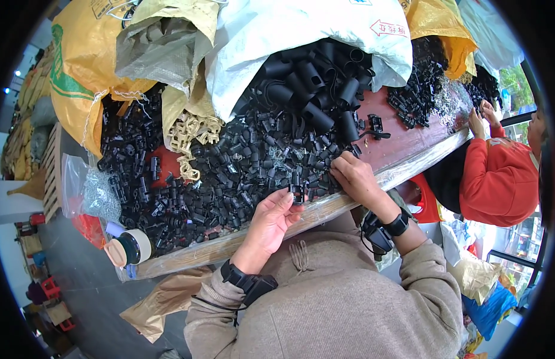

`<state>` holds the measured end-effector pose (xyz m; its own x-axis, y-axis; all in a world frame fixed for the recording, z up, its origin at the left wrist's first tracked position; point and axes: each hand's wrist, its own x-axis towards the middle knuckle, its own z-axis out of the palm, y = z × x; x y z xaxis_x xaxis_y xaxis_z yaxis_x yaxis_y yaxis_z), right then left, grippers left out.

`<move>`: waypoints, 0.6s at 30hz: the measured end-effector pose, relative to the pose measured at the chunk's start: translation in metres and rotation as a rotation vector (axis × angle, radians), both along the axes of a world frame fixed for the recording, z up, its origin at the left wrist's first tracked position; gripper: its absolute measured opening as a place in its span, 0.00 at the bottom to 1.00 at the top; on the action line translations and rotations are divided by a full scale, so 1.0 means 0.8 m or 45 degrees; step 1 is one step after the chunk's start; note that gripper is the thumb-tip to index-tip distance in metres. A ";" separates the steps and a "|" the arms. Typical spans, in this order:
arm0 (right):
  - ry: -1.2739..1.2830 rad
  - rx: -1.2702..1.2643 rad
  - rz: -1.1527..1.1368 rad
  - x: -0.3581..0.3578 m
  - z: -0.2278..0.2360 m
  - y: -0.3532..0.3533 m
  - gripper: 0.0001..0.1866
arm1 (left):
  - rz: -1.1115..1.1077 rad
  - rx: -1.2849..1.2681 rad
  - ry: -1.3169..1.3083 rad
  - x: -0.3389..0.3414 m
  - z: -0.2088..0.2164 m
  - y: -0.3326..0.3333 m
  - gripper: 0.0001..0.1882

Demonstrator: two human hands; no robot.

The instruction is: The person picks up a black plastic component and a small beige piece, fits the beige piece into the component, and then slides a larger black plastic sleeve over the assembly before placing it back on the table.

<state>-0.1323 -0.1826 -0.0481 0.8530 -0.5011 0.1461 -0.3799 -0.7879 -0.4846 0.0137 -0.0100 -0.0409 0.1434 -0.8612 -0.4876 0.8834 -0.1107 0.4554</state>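
Observation:
Near the table's front edge, my left hand (pixel 271 222) pinches a small black plastic part (pixel 297 191) between thumb and fingers, holding it upright. To its right, my right hand (pixel 357 178) is at the near right edge of a heap of small black plastic parts (pixel 229 173). Its fingers are bent and drawn together; whatever lies between the fingertips is hidden or too small to name. Small shiny metal pieces (pixel 277 157) lie among the black parts, just beyond my hands.
Large black tubes (pixel 313 84) spill from a white sack (pixel 253 48). Cream-coloured parts (pixel 191 133) lie left of them beside a yellow sack (pixel 80 66). A lidded jar (pixel 129 246) stands at the table's left corner. A person in red (pixel 499 179) works at the right.

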 end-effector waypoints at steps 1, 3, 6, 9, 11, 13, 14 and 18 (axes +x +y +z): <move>-0.002 -0.003 0.001 -0.001 -0.002 -0.001 0.07 | -0.002 -0.001 0.002 -0.001 0.000 0.000 0.12; -0.190 0.163 -0.015 -0.003 -0.005 -0.004 0.06 | -0.004 -0.003 0.007 -0.001 0.001 -0.001 0.12; -0.289 0.535 -0.077 0.006 0.006 0.001 0.07 | -0.011 -0.031 -0.007 0.000 0.002 -0.001 0.13; -0.273 1.107 -0.206 0.014 0.024 0.014 0.10 | 0.010 -0.069 -0.029 -0.001 0.005 -0.004 0.13; -0.314 1.286 -0.174 0.019 0.033 0.028 0.12 | 0.046 -0.114 -0.057 -0.005 0.007 -0.008 0.14; -0.331 1.378 -0.146 0.026 0.035 0.040 0.13 | 0.077 -0.151 -0.052 -0.008 0.007 -0.010 0.14; -0.366 1.352 -0.112 0.029 0.034 0.046 0.13 | 0.092 -0.190 -0.042 -0.010 0.007 -0.012 0.14; -0.415 1.257 0.001 0.032 0.037 0.057 0.13 | 0.145 -0.262 0.002 -0.011 0.007 -0.007 0.13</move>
<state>-0.1067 -0.1366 -0.0181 0.8459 -0.5228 -0.1054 -0.1145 0.0150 -0.9933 0.0050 -0.0155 -0.0355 0.2444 -0.9210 -0.3035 0.8858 0.0846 0.4563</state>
